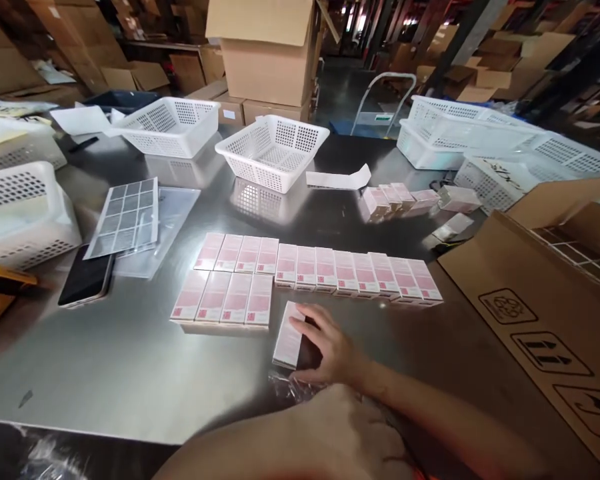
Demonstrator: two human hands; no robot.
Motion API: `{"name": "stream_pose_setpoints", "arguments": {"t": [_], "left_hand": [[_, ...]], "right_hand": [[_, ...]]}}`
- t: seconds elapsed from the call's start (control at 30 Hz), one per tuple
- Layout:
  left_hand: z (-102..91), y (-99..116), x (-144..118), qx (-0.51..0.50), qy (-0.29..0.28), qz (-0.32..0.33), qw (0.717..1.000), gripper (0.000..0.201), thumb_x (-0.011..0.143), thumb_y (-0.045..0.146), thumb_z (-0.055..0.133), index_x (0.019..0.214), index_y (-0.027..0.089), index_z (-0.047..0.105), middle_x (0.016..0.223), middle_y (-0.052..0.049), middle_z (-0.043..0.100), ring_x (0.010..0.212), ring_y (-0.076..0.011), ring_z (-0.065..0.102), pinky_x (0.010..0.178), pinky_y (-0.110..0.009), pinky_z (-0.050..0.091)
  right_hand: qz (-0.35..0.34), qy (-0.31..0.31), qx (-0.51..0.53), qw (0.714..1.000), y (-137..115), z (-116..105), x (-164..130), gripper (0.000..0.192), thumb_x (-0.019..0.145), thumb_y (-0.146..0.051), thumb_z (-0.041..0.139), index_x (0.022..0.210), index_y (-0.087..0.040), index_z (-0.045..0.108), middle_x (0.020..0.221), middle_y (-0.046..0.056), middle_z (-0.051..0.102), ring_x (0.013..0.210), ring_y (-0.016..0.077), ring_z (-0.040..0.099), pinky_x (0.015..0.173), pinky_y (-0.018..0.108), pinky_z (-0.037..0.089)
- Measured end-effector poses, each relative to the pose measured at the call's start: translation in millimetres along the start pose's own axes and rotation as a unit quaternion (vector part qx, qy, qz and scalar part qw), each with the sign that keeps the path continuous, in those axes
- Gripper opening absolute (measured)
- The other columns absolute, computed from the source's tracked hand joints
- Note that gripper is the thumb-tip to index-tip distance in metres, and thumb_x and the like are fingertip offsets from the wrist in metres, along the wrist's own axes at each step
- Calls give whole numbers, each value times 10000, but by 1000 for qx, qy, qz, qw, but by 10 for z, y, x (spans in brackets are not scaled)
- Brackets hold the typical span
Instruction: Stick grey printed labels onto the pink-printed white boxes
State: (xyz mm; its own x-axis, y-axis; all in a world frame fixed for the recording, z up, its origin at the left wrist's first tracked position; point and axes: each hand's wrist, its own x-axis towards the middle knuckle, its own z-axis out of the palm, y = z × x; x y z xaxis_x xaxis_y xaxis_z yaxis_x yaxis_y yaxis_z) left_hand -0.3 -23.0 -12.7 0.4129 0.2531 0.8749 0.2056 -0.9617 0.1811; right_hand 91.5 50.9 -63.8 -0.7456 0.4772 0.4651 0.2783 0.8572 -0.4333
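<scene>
My right hand [331, 352] reaches in from the lower right and grips a small pink-and-white box [286, 343] lying on the steel table [130, 360], fingers over its top and thumb at its near end. Just beyond it lie flat rows of the same boxes: a long row [350, 272] and a two-row block [230, 287] to its left. Crumpled clear plastic [287, 387] lies under my wrist. A bare forearm [300, 440] fills the bottom edge; my left hand is not visible.
A dark phone [86, 277] and a gridded label sheet [127, 217] lie at left. White mesh baskets [273, 150] [173, 123] stand behind. More pink boxes [400, 199] are loose at right, beside an open cardboard carton [545, 313]. Baskets also line both table edges.
</scene>
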Motion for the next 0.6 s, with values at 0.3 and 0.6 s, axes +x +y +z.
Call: {"name": "stream_pose_setpoints", "arguments": {"t": [0.3, 0.6], "left_hand": [[-53, 16, -34, -15, -74, 2, 997, 279, 791, 232, 692, 558, 200, 542, 539, 35, 479, 522, -131, 486, 466, -308, 299], [8, 28, -76, -32, -85, -45, 995, 283, 851, 221, 630, 576, 195, 565, 539, 27, 512, 525, -129, 490, 429, -301, 275]], "right_hand": [[5, -27, 34, 999, -44, -173, 308, 720, 588, -262, 738, 1202, -213, 365, 1368, 185, 468, 1301, 382, 412, 1050, 585, 380], [-23, 8, -26, 999, 3, -68, 179, 416, 832, -439, 728, 1129, -194, 571, 1075, 113, 685, 1153, 295, 607, 927, 441, 475]]}}
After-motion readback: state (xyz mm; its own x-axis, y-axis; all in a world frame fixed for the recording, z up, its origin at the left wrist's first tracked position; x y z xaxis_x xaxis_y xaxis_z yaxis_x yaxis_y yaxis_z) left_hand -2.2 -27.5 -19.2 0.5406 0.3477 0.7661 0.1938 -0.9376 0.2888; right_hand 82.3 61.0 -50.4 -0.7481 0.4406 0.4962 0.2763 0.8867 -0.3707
